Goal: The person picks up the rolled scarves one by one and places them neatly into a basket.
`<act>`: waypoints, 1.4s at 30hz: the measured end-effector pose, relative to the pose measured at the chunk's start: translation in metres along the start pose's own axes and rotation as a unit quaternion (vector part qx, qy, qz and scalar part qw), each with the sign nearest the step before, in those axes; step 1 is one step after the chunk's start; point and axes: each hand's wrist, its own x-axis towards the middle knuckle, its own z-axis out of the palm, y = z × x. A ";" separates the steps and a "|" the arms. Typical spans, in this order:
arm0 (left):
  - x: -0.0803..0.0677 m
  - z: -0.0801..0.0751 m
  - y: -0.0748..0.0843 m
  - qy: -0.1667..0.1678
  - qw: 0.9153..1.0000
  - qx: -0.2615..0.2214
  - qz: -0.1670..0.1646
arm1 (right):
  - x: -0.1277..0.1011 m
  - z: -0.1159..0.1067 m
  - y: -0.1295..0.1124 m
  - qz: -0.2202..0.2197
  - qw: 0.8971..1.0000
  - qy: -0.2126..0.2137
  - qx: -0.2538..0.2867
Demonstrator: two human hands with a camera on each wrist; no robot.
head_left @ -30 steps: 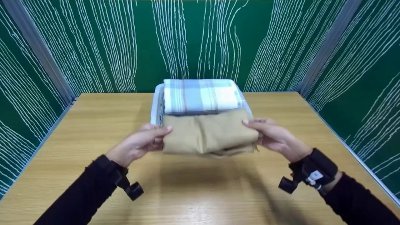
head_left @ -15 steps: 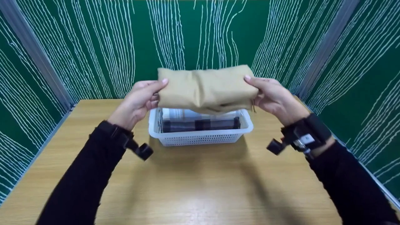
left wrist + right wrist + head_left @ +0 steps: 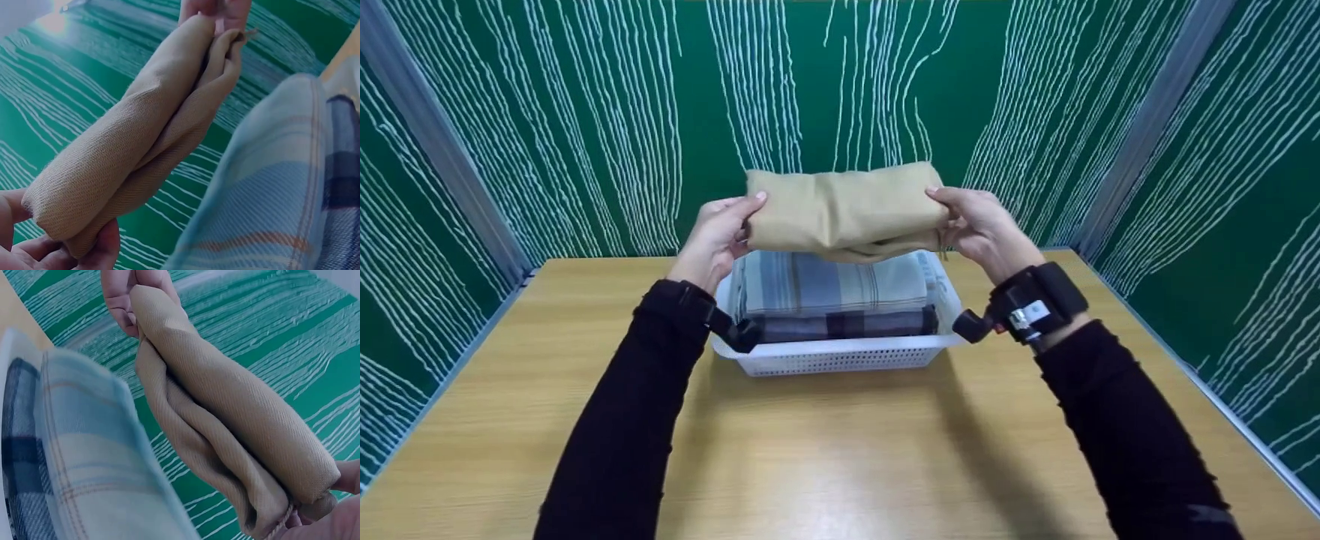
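Wooden table (image 3: 840, 450); green walls (image 3: 585, 112), white wavy lines; possibly metal corner posts (image 3: 1147, 112).

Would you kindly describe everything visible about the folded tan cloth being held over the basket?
The tan cloth is a plain woven fabric with a fine twill look, folded into a thick, soft bundle of several layers. It lies roughly level in the air, above the light plaid cloth stacked in the white basket, apart from it. The left hand grips one end and the right hand the other, thumbs on top. A frayed thread hangs at the right-hand end.
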 end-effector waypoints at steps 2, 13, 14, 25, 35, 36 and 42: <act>0.005 0.002 -0.004 0.007 1.000 0.005 0.004 | 0.005 -0.002 0.003 -0.003 1.000 0.001 0.005; 0.012 0.006 -0.024 0.029 0.998 0.047 0.013 | 0.025 -0.016 0.033 -0.022 1.000 0.010 0.008; 0.012 0.005 -0.025 0.030 0.998 0.050 0.011 | 0.025 -0.017 0.034 -0.023 1.000 0.014 0.001; 0.007 -0.001 -0.036 0.071 0.992 0.103 0.031 | 0.021 -0.017 0.041 -0.038 0.995 0.051 -0.075; 0.001 0.003 -0.041 0.119 0.981 0.150 0.037 | 0.017 -0.019 0.043 -0.040 0.990 0.047 -0.128; 0.001 0.003 -0.041 0.115 0.980 0.160 0.034 | 0.017 -0.020 0.042 -0.042 0.989 0.043 -0.134; -0.006 -0.002 -0.040 0.037 0.965 0.257 0.024 | 0.012 -0.029 0.040 -0.052 0.984 0.028 -0.168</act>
